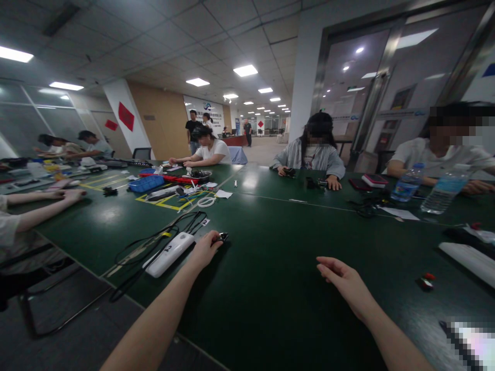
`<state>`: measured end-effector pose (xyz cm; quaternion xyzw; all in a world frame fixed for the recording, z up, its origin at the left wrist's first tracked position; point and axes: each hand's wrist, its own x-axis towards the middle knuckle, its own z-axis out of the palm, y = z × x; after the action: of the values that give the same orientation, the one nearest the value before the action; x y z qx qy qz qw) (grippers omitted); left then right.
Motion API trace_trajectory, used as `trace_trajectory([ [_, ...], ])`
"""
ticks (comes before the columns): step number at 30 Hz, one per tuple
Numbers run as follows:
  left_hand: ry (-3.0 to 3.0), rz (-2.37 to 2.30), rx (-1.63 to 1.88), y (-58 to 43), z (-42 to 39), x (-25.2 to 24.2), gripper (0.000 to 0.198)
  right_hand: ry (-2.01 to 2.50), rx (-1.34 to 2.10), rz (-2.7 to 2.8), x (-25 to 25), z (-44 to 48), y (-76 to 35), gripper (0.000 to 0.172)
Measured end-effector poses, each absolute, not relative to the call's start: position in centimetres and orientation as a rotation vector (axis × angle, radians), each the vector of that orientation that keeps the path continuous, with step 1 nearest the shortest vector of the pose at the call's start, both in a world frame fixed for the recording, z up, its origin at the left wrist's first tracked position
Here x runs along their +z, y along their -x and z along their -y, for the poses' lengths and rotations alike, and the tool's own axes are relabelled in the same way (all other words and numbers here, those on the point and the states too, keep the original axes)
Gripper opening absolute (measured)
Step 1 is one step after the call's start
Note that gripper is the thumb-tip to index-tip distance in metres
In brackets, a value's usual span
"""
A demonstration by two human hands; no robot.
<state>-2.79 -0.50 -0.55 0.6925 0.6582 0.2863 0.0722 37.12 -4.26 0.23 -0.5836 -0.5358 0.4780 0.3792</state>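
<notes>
Two hands over the green table (270,247): left hand (204,250) pinches a small black piece (223,237), white device (170,253) at its nine o'clock; right hand (342,281) loosely spread, open tabletop between

A long dark green table (270,232) fills the room. Toward its near left edge lies a white oblong plastic device marked 2 (170,253), with thin black cables (154,239) looped beside it. Farther back, a blue plastic basket (146,183) sits near yellow tape lines (166,203). On the right stand two clear plastic water bottles (407,185), close together, and a small red and black piece (426,281) lies apart nearer the front. Across the table sit a person in a striped shirt (309,154) and a person in a white T-shirt (211,149).
</notes>
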Motion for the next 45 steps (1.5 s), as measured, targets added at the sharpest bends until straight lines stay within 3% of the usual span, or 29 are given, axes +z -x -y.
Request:
trace_trajectory([
  [12,-2.369,-2.097,0.573,2.0,1.1,0.0,0.015,1.507,1.232,1.364,0.2,4.2,-37.3,0.041],
  [19,-2.339,-2.019,0.625,2.2,0.7,-0.8,0.014,1.51,1.217,1.356,0.0,4.1,-37.3,0.04],
  [28,-2.153,-1.903,0.784,3.1,0.7,-1.2,0.035,1.521,1.212,1.374,0.4,4.3,-37.2,0.041],
  [36,-2.131,-2.1,0.691,2.9,0.7,-0.6,0.032,1.524,1.21,1.369,1.0,4.7,-36.9,0.039],
  [45,-2.177,-2.015,0.78,3.2,0.6,-1.0,0.03,1.528,1.219,1.36,0.8,4.5,-36.9,0.038],
])
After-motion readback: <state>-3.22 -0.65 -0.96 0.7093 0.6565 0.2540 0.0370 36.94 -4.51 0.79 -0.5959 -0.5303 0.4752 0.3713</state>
